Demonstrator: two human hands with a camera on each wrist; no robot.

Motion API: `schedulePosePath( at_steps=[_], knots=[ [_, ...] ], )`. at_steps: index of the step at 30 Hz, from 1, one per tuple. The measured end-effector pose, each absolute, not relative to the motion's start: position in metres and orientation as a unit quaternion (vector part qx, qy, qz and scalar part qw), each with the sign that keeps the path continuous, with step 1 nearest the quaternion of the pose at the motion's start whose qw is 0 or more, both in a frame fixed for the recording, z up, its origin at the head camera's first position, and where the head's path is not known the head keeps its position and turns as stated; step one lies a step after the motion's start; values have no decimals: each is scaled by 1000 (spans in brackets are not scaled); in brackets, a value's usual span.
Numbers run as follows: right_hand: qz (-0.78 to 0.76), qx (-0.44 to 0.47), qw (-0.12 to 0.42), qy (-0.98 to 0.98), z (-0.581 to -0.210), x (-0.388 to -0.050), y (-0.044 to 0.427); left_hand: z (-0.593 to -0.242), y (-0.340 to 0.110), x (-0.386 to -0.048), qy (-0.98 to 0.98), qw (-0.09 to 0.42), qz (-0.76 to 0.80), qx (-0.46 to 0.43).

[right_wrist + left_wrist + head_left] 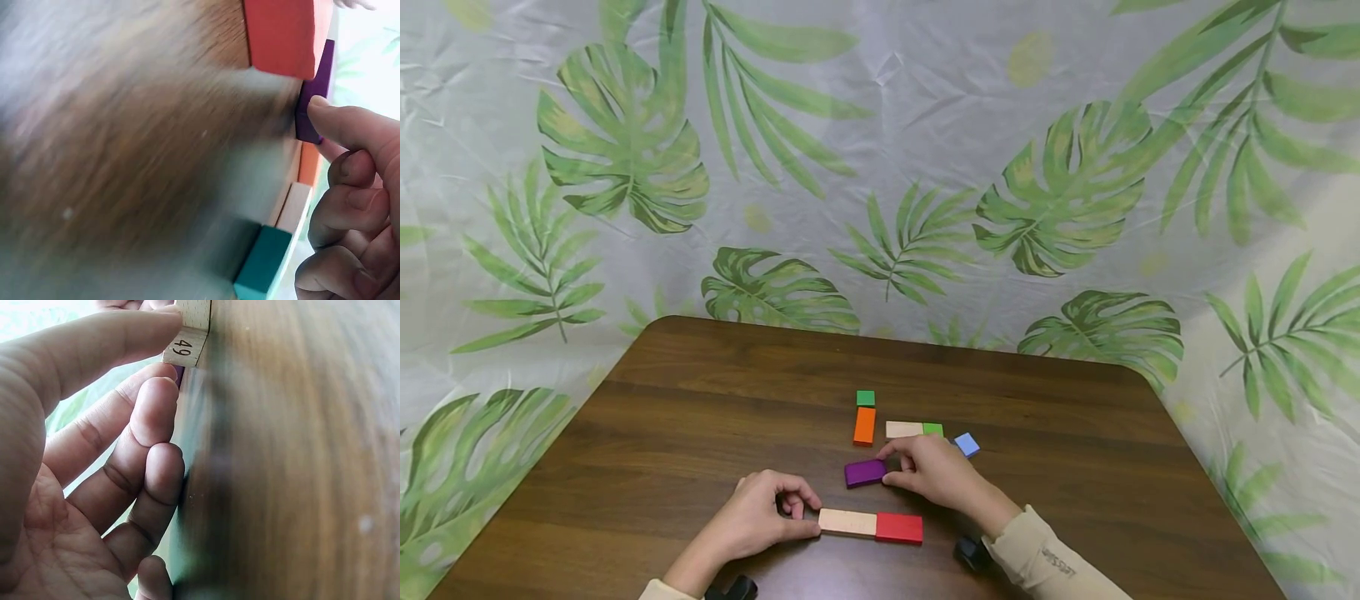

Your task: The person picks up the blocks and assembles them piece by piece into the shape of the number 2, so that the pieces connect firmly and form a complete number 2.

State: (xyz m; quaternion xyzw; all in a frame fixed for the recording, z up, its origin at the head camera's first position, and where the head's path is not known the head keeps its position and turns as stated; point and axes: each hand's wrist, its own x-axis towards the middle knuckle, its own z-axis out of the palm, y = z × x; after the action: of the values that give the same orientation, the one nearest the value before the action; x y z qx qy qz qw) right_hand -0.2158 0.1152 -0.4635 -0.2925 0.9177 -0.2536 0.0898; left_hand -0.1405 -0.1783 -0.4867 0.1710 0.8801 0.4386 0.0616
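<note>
My left hand (763, 517) pinches the near-left end of a plain wooden block (847, 522) between thumb and index finger. In the left wrist view, that wooden block (195, 317) bears a printed number on its end face. Against its right end lies a red block (899, 527), in one row with it. Farther back, a purple block (865, 473) has its right end pinched by my right hand (936, 471). The right wrist view shows the thumb on the purple block (314, 97), the other fingers curled, and the red block (281, 37) close by.
Behind the purple block lie an orange block (864, 427) and a dark green block (866, 398), end to end. A second plain block (903, 429) touches a light green block (932, 429). A blue block (967, 445) sits right of them. All rest on the brown table (700, 400).
</note>
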Motion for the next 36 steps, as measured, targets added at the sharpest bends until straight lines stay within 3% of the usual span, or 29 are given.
schedulePosePath(
  at_steps=[36],
  knots=[
    [-274,-332,122,894,-459,-205,84,-484,-178,-140,878,72,445,161]
  ],
)
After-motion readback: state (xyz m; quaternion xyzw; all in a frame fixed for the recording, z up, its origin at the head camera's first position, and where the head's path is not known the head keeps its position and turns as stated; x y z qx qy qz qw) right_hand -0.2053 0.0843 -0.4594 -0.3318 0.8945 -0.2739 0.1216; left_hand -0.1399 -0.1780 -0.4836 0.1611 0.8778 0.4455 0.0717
